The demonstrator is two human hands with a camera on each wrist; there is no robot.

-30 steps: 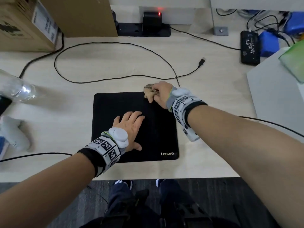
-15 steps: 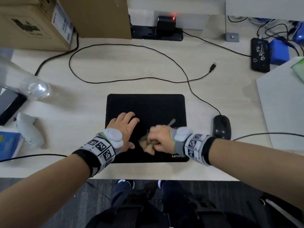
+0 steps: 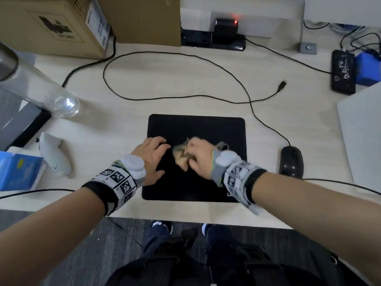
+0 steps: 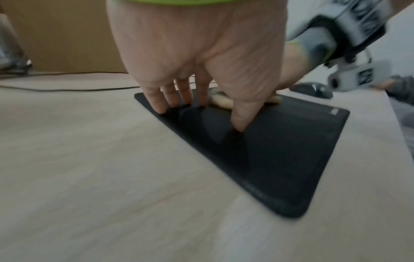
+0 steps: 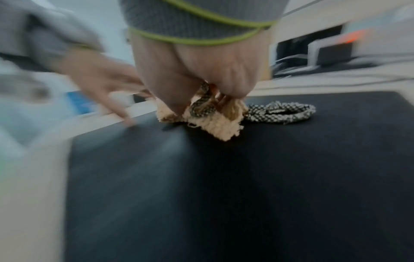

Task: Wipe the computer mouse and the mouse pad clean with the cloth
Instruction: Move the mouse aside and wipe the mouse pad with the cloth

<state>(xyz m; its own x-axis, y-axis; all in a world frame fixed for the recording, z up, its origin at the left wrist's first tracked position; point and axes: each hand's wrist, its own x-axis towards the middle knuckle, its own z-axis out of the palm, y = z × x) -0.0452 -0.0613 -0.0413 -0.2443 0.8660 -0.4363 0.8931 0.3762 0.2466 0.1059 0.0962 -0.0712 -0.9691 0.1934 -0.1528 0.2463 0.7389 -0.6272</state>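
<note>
Black and flat, the mouse pad (image 3: 206, 131) lies on the pale wooden worktop (image 3: 185, 79), near its front edge, and we work on it with both hands. Our right hand (image 3: 199, 156) has its fingers curled around the bunched cloth (image 3: 181, 156), a cream, fuzzy piece with a dark-and-white checked side, and presses it down on the middle of the pad; in the right wrist view the cloth (image 5: 215, 122) touches the pad surface (image 5: 246, 177), and a checked strip of it trails out flat behind the fist. Our left hand (image 3: 150, 159) rests on the pad's left part, just beside the cloth, its grip relaxed and holding nothing: the left wrist view shows straight fingers (image 4: 156, 101) spread with their tips on the pad (image 4: 280, 150) and the thumb pressed down nearer the middle. Both wrist views are smeared by motion blur. The computer mouse (image 3: 291, 162), black and corded, sits on the worktop just right of the pad, apart from it, and its cable (image 3: 185, 98) loops across the worktop to a loose USB plug (image 3: 282, 85). Further left stand a clear bottle (image 3: 41, 87), a white controller (image 3: 55, 153) and a blue book (image 3: 18, 172); cardboard boxes (image 3: 61, 23) line the back edge.
</note>
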